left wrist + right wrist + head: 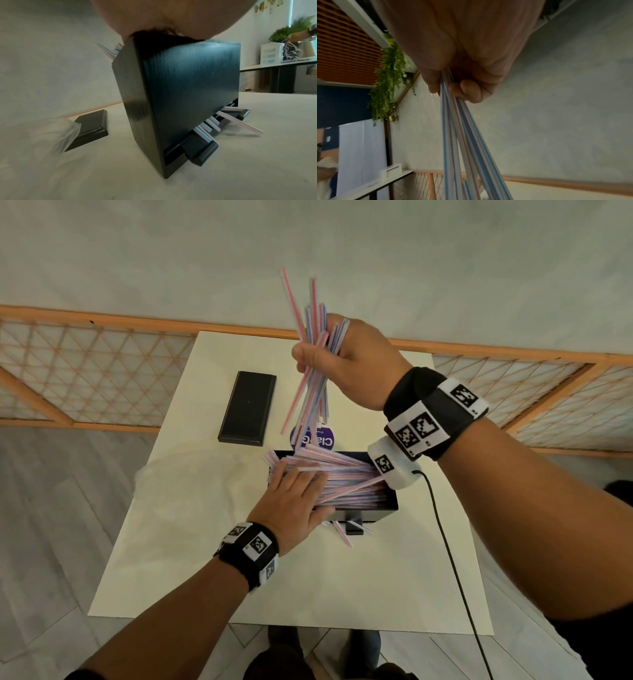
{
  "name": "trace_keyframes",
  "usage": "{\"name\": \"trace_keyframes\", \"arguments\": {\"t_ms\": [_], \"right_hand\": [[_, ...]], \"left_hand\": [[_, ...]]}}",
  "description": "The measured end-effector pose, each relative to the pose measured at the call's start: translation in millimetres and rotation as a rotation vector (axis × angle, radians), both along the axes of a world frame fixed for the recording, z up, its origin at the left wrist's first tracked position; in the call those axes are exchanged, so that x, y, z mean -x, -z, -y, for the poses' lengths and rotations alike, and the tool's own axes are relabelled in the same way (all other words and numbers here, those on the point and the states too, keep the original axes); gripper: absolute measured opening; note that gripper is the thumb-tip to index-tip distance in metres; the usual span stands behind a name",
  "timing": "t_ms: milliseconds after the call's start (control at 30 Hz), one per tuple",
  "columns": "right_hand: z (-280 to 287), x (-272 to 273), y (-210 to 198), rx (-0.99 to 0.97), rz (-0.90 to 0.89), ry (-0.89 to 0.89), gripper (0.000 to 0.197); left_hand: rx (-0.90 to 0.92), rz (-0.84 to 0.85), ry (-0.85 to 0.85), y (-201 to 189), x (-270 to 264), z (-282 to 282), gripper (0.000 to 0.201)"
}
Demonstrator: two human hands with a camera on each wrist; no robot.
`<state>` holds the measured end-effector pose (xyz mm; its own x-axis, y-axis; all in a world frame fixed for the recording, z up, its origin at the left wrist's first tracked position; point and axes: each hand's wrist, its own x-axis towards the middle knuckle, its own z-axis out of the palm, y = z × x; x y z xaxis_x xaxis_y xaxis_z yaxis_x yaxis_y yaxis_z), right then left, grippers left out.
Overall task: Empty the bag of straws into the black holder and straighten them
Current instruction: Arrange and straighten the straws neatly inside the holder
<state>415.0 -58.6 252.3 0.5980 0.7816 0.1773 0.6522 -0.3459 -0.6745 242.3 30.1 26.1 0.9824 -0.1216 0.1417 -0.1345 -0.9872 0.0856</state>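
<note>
The black holder [383, 508] stands mid-table, filled with a criss-crossed pile of pink and blue striped straws [346, 477]. My left hand [294, 501] lies flat with straight fingers on the pile's left end. High above the holder, my right hand [339, 364] grips a loose bunch of straws [311, 378] that stands almost upright and fans out at both ends. In the right wrist view the fingers [467, 92] curl round that bunch [462, 135]. A few straws [240, 121] poke out of the slot at the holder's [180, 94] base. The clear empty bag [191, 470] lies left of the holder.
The holder's black lid [248, 407] lies flat at the back left of the white table [239, 577]. A purple label [317, 438] lies just behind the holder. A black cable [452, 559] runs from my right wrist across the table's right side. A wooden lattice railing [102, 371] stands behind.
</note>
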Motion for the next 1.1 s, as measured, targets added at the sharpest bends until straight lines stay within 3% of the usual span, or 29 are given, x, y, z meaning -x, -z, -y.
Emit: {"name": "trace_keyframes", "arguments": {"t_ms": [133, 300, 567, 633, 700, 800, 933, 1000, 1100], "right_hand": [[7, 17, -14, 0.303, 0.162, -0.122, 0.027], [5, 41, 11, 0.625, 0.283, -0.208, 0.020], [-4, 66, 76, 0.798, 0.256, -0.174, 0.023], [-5, 71, 85, 0.800, 0.269, -0.153, 0.025], [-4, 78, 91, 0.764, 0.277, -0.115, 0.027], [-4, 90, 97, 0.703, 0.303, -0.076, 0.028], [-4, 97, 95, 0.637, 0.315, -0.076, 0.033], [-5, 97, 92, 0.601, 0.337, -0.074, 0.031], [-7, 90, 84, 0.555, 0.353, -0.055, 0.025]], "left_hand": [[0.029, 0.000, -0.023, -5, -3, -6, 0.057], [0.169, 0.109, -0.095, -13, 2, -18, 0.045], [0.409, 0.191, -0.386, -29, 22, -34, 0.018], [0.472, 0.231, -0.427, -33, 26, -33, 0.022], [0.644, 0.255, -0.519, -36, 30, -30, 0.030], [1.062, 0.244, -0.680, -39, 33, -23, 0.041], [1.590, 0.300, -0.748, -44, 25, -22, 0.047], [1.725, 0.293, -0.760, -50, 17, -25, 0.041], [1.727, 0.272, -0.704, -56, 14, -26, 0.040]]}}
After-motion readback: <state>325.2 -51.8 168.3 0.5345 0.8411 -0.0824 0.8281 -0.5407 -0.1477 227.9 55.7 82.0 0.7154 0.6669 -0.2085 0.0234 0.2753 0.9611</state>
